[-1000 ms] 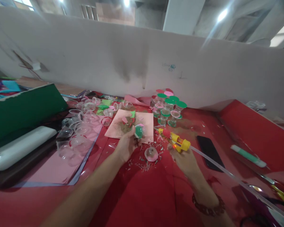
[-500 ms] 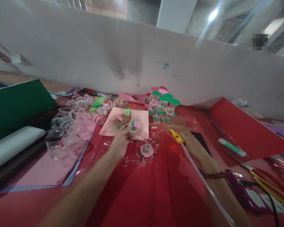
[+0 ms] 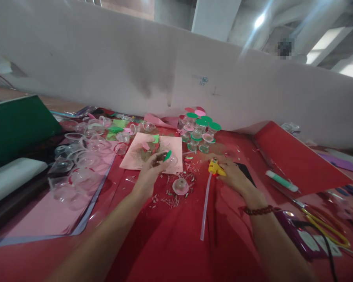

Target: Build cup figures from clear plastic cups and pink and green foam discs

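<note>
Head view: left hand [image 3: 150,172] is half curled, thumb and fingers closed on a small clear cup [image 3: 173,159] with a green disc [image 3: 167,156] on its near side, above a stained pink sheet [image 3: 174,143]. Right hand [image 3: 234,175] is well apart from the left, with its fingers at the handle of a yellow glue gun [image 3: 214,167]; whether they grip it firmly or only touch it, I cannot tell. A translucent glue stick [image 3: 206,207] runs from the gun's back towards the person.

Between the two hands, a clear dome [image 3: 180,187] with a pinkish rim sits on the red table [image 3: 176,246] among paper scraps [image 3: 168,201]. Beyond them, cups topped with green and pink discs [image 3: 206,120] stand stacked near the white wall [image 3: 106,66]. Loose clear cups [image 3: 88,156] crowd the left side, some on pink papers [image 3: 44,215]. To the right lie a green-and-white tube [image 3: 282,181], yellow-handled scissors [image 3: 326,227] and a purple device [image 3: 294,233] with a black cable.
</note>
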Tool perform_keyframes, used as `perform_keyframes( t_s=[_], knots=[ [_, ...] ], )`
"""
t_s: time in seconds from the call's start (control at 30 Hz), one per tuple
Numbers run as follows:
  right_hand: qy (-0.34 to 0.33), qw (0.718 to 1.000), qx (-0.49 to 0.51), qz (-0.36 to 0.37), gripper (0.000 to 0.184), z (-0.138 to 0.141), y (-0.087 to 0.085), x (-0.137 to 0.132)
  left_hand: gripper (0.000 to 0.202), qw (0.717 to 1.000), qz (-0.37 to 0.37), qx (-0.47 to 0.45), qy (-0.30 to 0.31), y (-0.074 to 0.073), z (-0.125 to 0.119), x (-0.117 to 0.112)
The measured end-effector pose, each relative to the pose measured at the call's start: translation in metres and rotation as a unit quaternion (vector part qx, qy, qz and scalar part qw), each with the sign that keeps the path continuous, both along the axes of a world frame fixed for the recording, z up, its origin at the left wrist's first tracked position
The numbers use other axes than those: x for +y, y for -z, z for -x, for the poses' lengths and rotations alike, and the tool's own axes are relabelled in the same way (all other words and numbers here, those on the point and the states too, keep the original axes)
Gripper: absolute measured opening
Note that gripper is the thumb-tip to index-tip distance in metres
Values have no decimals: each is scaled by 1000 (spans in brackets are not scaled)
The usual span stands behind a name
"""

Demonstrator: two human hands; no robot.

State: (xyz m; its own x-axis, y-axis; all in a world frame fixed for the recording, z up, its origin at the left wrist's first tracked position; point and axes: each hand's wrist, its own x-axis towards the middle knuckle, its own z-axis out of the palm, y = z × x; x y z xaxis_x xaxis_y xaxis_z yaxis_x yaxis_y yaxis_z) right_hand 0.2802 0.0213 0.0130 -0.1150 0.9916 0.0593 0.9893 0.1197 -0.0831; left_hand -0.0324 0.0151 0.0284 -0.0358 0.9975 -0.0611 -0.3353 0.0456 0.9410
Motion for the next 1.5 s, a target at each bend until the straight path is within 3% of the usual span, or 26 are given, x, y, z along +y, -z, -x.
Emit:
perform_keyframes(
  t_s=[0.2,0.3,0.4,0.5,0.63,0.73,0.83,0.93,1.0,1.1,1.17,1.23,1.3,1.5],
  knots=[
    [-28,999,39,-23,33,10,-26,-21,44,999,-25,46,8,0,-2,-2],
    [-45,977,168,-120,26,42,-43,-35,50,988,-67,137,24,0,-3,-4],
    [-103,938,284,-169,35,85,-54,-48,63,946,-156,283,12,-1,-4,-9],
    [-184,927,290,-149,56,118,-53,-56,74,887,-259,383,-1,-6,-4,-17],
    [-215,932,258,-135,61,131,-41,-56,71,827,-317,464,10,-13,-7,-28],
    [-223,927,263,-145,64,128,-35,-56,71,814,-334,475,17,-14,-9,-34],
    [-232,918,282,-155,62,125,-34,-57,77,825,-335,454,41,-14,-11,-36],
    [-167,902,362,-165,54,122,-33,-60,95,861,-295,408,72,-16,-10,-33],
    [-88,871,460,-146,51,118,-31,-61,106,872,-257,407,86,-17,-7,-29],
    [-3,790,609,-70,43,114,-26,-59,97,838,-200,489,135,-14,-4,-22],
    [32,757,652,-26,40,113,-23,-58,83,806,-158,544,172,-9,-5,-20],
    [57,753,656,-6,40,114,-20,-57,66,784,-125,572,203,-3,-8,-20],
    [65,757,651,-1,39,116,-19,-56,48,782,-108,574,217,1,-13,-22],
    [81,727,682,7,42,118,-17,-54,27,818,-157,528,165,7,-20,-26]
  ],
)
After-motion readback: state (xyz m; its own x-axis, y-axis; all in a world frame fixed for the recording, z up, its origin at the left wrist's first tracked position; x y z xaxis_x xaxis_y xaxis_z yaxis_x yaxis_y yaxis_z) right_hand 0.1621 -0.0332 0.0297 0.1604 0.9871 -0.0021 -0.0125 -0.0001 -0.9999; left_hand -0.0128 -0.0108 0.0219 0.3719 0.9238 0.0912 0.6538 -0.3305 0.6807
